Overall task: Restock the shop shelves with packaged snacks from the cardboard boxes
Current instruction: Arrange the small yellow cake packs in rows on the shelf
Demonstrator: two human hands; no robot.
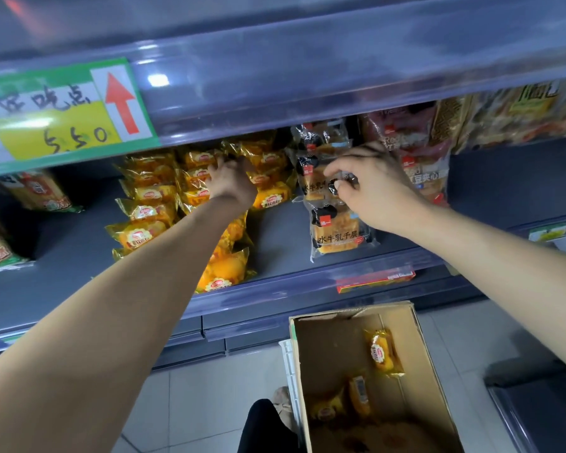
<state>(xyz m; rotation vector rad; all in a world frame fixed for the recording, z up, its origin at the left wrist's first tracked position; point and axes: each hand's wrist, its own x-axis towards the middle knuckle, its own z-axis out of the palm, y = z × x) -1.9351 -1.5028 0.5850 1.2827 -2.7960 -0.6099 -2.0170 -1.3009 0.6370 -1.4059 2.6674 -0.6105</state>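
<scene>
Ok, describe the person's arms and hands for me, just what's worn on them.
No sleeves show: the left forearm and right forearm are bare to the frame edge. The left hand and right hand are ungloved, with no watch, ring or bracelet visible.

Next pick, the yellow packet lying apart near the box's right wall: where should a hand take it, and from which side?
Probably pinch the yellow packet across its narrow width, by both long edges, coming down through the cardboard box's open top: it lies face-up with bare cardboard either side.
</scene>
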